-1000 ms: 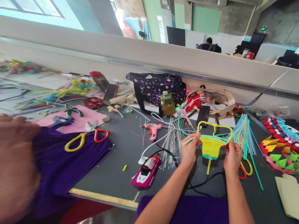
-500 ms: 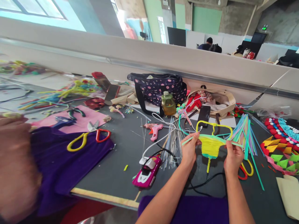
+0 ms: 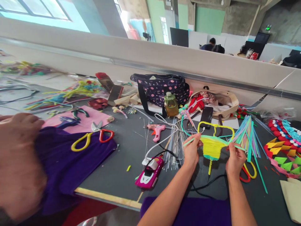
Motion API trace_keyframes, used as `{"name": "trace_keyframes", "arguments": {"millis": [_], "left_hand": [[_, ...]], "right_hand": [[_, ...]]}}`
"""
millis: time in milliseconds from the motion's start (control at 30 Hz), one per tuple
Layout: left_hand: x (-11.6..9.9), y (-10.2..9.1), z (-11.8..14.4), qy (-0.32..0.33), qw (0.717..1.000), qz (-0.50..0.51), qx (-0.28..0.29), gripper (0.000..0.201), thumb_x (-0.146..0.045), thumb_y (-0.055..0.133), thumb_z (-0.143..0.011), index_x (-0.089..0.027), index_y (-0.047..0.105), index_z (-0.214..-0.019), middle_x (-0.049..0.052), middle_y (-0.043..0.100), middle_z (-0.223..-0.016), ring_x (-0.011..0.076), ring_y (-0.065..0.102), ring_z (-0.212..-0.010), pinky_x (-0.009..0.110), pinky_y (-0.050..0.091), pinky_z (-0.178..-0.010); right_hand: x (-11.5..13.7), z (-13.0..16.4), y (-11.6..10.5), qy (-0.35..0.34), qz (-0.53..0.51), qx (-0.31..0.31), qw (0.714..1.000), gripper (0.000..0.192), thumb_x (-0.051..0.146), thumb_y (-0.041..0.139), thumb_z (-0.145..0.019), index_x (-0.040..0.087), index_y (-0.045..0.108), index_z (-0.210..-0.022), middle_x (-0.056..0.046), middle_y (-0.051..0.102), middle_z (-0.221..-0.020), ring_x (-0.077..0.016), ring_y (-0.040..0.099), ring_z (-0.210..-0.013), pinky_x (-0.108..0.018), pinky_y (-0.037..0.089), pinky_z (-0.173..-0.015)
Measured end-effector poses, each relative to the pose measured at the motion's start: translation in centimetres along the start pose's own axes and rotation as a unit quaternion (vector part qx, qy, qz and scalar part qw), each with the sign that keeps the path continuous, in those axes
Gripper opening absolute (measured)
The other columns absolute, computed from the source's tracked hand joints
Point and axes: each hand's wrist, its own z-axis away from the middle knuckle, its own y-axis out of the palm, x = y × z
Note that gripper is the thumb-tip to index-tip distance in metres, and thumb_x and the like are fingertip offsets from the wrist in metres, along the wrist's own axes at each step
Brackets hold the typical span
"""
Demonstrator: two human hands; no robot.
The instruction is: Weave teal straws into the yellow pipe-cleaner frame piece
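My left hand (image 3: 191,152) pinches one side of a mint-green pipe cleaner (image 3: 213,138), and my right hand (image 3: 235,160) pinches the other. The strip bows across the top of a yellow pipe-cleaner figure (image 3: 211,149), its ends sticking out past my fingers. Closely wound yellow rows form the figure's cup-shaped body, with a green band at the bottom edge. A twisted yellow stem points down from it, and a yellow wire loop rises above. Whether my fingers also grip the figure's edges, I cannot tell.
A bundle of pastel pipe cleaners (image 3: 250,135) and scissors (image 3: 252,171) lie beside my right hand. Left of me are metal wires (image 3: 175,147), a pink glue gun (image 3: 158,131) and a purple toy-car-shaped device (image 3: 150,172). Another person's hand (image 3: 21,157) is at far left.
The view has shifted slightly, so the table things sit a little further right. The other person's hand at the left has moved. My hands keep the same hold on the pipe cleaner.
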Motion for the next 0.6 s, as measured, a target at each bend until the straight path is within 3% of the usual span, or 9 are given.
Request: {"name": "trace_keyframes", "arguments": {"millis": [267,467,600], "left_hand": [[0.00,-0.01,0.08,-0.001,1.000,0.016,0.002,0.032,-0.037,0.084,-0.052,-0.013,0.070,-0.068,-0.002,0.061,-0.055,0.0068,0.051,-0.046,0.020,0.042,-0.047],[-0.08,0.21,0.61,0.002,1.000,0.020,0.007,0.031,-0.037,0.084,-0.053,-0.014,0.070,-0.068,0.000,0.063,-0.055,0.0074,0.053,-0.046,0.020,0.044,-0.048],[-0.20,0.09,0.57,-0.014,0.999,-0.012,0.041,0.033,-0.038,0.083,-0.055,-0.012,0.072,-0.072,0.004,0.069,-0.066,0.0100,0.058,-0.049,0.023,0.049,-0.049]], "right_hand": [[0.21,0.22,0.04,0.010,-0.047,0.006,0.999,0.028,0.042,0.069,-0.076,0.016,0.062,-0.069,0.001,0.057,-0.065,-0.0114,0.050,-0.054,-0.025,0.039,-0.051],[0.14,0.30,0.07,0.085,-0.068,0.045,0.993,0.032,0.041,0.077,-0.068,0.017,0.059,-0.080,0.004,0.057,-0.058,-0.0102,0.050,-0.046,-0.024,0.040,-0.048],[0.22,0.08,0.00,0.116,-0.070,0.023,0.991,0.035,0.041,0.077,-0.067,0.018,0.055,-0.079,0.004,0.059,-0.057,-0.0099,0.051,-0.043,-0.023,0.041,-0.046]]}}
